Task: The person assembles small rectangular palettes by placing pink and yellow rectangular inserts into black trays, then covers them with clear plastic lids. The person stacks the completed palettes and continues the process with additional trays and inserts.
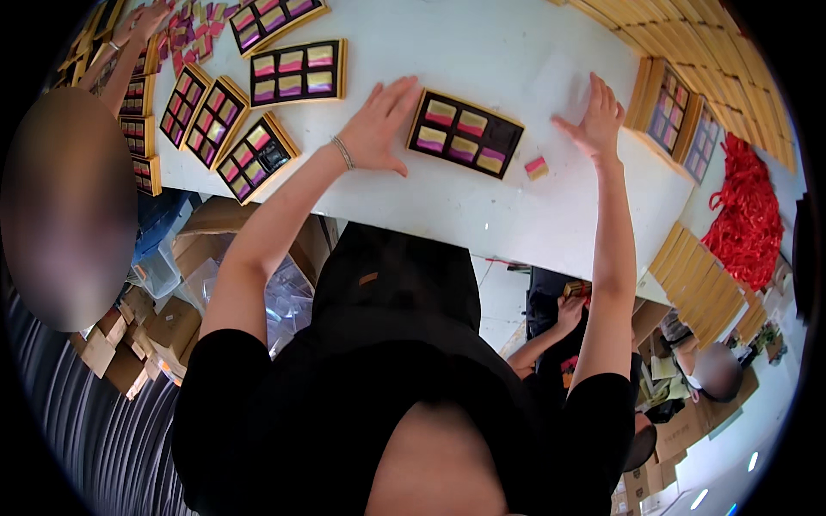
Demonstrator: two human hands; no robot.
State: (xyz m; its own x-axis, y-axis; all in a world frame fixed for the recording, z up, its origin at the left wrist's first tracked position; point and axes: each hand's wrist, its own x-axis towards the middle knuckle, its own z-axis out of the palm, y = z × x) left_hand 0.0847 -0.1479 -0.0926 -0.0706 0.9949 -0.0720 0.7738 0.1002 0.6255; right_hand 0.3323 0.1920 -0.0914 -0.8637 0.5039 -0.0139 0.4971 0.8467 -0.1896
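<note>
In front of me on the white table (379, 202) lies a gold-edged box (501, 135) with a black tray. Small foil-wrapped pieces (463, 150), gold with pink or purple, fill several of its compartments; the far right one is bare and dark. My left hand (376, 129) is spread beside the box's left end, fingertips close to its edge; whether they touch I cannot tell. Over the table to the right of the box, my right hand (595, 125) is open and holds nothing. One loose pink-and-gold piece (537, 168) rests between the box and that hand.
Similar filled boxes (297, 70) stand at the left, one (256, 159) with a dark compartment. Loose pieces (196, 33) are heaped beyond, near a co-worker's hands (142, 21). Stacked boxes (661, 107), gold lids (714, 52) and red ribbon (747, 211) occupy the right.
</note>
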